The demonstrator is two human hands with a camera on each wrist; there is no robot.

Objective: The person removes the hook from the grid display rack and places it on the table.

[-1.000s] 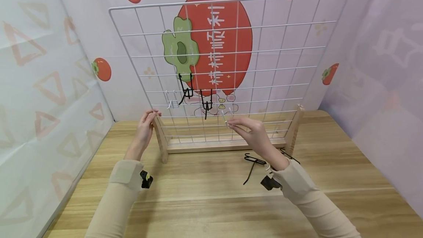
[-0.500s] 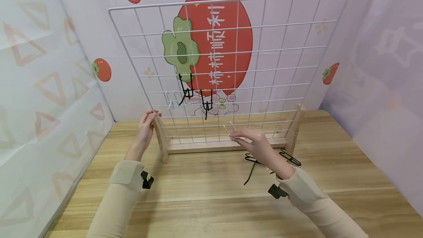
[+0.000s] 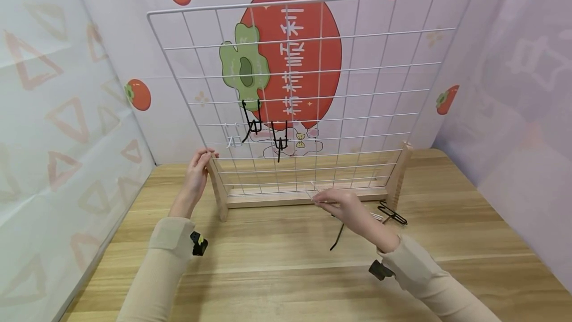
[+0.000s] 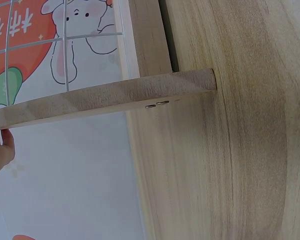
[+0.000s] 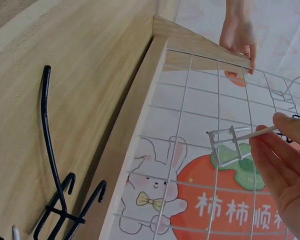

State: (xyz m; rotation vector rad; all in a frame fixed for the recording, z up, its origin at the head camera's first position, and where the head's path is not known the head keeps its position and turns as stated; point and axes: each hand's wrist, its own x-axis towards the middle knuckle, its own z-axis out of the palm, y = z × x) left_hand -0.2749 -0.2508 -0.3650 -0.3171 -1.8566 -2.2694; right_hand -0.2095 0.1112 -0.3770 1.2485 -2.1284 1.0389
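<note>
**A:** Pale wooden table (image 3: 277, 262), and behind it a lilac backdrop printed with red persimmons. What stands on the table?

**B:** A white wire grid panel (image 3: 380, 63) stands upright in a light wooden stand (image 3: 268, 199). Two black wire hooks (image 3: 263, 125) hang on the grid, a little left of its middle, and a small white hook (image 3: 231, 138) hangs just beside them at 9 o'clock.

**A:** Where is the left hand (image 3: 196, 173)?

**B:** It is at the left post of the stand, at 9 o'clock from the grid's lower part. The fingers are curled around the top of the post and grip it. In the left wrist view only a fingertip (image 4: 0, 152) shows at the end of the wooden piece.

**A:** And the right hand (image 3: 341, 202)?

**B:** It is low, just in front of the bottom rail of the stand, near 6 o'clock of the grid. Thumb and fingers pinch a small white wire hook (image 5: 229, 142) by its long stem. In the right wrist view the forked end of this hook points toward the grid, very near the wires; I cannot tell if it touches them.

**A:** What lies near that hand?

**B:** A black wire hook (image 3: 337, 236) lies on the table under the wrist, at 6 o'clock from the hand. One more black hook (image 3: 393, 212) lies at 3 o'clock, near the right post. A bit of white wire (image 3: 377, 216) lies between them.
</note>
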